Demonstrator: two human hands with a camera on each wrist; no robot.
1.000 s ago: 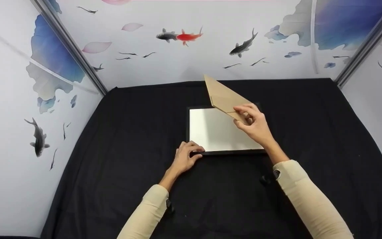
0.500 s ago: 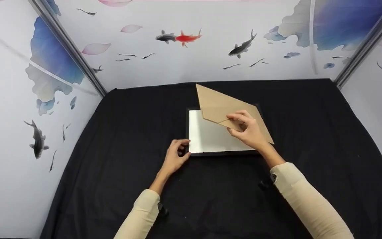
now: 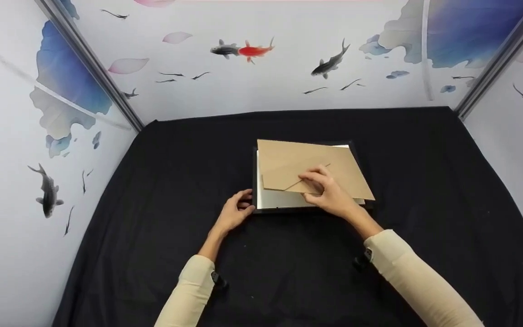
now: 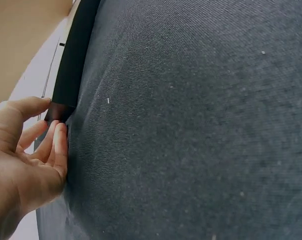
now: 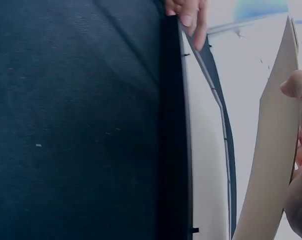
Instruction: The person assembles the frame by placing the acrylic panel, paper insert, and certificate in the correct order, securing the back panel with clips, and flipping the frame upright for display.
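Observation:
A black picture frame (image 3: 307, 210) lies face down on the dark cloth, with a pale panel (image 3: 276, 200) inside its rim. At its near left corner is my left hand (image 3: 233, 212); in the left wrist view the thumb and fingers hold that frame corner (image 4: 71, 75). My right hand (image 3: 332, 196) pinches a brown backing board (image 3: 284, 159) by its near edge, around a cut flap. The board is slightly tilted over the frame and covers most of the panel. In the right wrist view a gap shows between the board (image 5: 275, 135) and the frame (image 5: 173, 130).
Black cloth (image 3: 175, 172) covers the table on all sides of the frame. White walls with painted fish (image 3: 329, 66) and metal corner posts (image 3: 93, 66) stand behind and beside it.
My right hand has lowered the backing board toward the frame, turning it flatter and moving nearer and left. My left hand has slid from the near rim to the left corner.

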